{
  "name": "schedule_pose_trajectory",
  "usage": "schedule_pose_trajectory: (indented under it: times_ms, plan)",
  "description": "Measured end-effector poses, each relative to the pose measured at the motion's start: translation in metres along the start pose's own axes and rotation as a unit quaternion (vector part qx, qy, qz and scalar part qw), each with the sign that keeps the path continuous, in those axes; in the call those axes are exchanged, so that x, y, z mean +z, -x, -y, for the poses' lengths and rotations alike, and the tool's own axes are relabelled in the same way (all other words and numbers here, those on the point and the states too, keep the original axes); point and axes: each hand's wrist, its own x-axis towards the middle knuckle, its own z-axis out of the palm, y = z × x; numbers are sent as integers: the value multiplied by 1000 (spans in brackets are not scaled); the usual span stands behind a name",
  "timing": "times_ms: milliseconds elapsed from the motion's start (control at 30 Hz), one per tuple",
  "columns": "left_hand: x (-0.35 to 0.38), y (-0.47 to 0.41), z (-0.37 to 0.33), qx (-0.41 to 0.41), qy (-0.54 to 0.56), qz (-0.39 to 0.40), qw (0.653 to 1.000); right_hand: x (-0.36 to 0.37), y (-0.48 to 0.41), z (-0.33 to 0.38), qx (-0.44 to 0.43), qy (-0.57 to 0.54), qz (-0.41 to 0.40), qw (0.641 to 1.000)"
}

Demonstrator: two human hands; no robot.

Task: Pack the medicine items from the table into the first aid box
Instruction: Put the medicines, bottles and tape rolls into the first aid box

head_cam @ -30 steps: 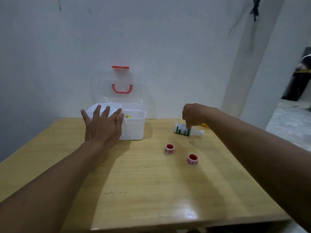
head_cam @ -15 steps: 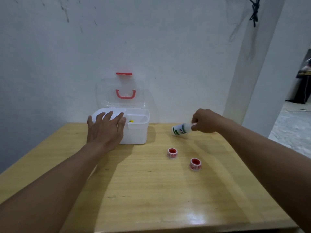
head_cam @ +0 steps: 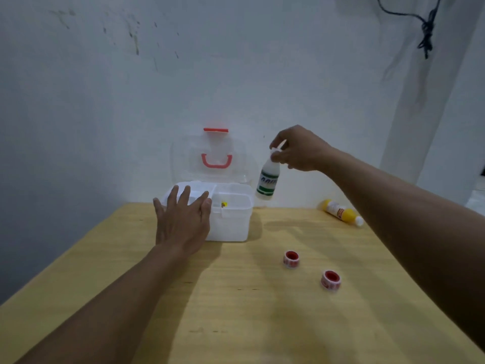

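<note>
Roughly early on, I judge: the right hand (head_cam: 296,149) pinches the white bottle (head_cam: 268,181) by its neck beside the open first aid box (head_cam: 231,219) — the left hand (head_cam: 183,222), fingers spread, steadies it — while a yellow bottle (head_cam: 341,212) and two tape rolls (head_cam: 291,259) wait on the table (head_cam: 236,311).
</note>
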Motion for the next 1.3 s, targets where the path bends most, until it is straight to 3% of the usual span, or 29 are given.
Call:
schedule_pose_trajectory:
  times_ms: [167, 333, 867, 1067, 1167, 1300]
  plan:
    - [0, 1, 0, -2, 9, -1, 1000, 21, -23, 29, -16, -30, -9, 999]
    - [-1, 1, 0, -4, 10, 4, 1000, 48, -35, 40, -26, -10, 31, 999]
    - [5, -1, 3, -1, 13, -17, 1000, 106, -40, 14, -36, 63, 120, 990]
    - [1, -4, -2, -14, -9, -21, 1000, 93, -34, 6, -37, 28, 124, 991]
    - [1, -5, -4, -10, -24, -63, 998, 75, -28, -2, -30, 15, 100, 994]
    - [5, -3, -14, 21, -51, -57, 997, 50, -10, -37, 14, 65, 74, 995]
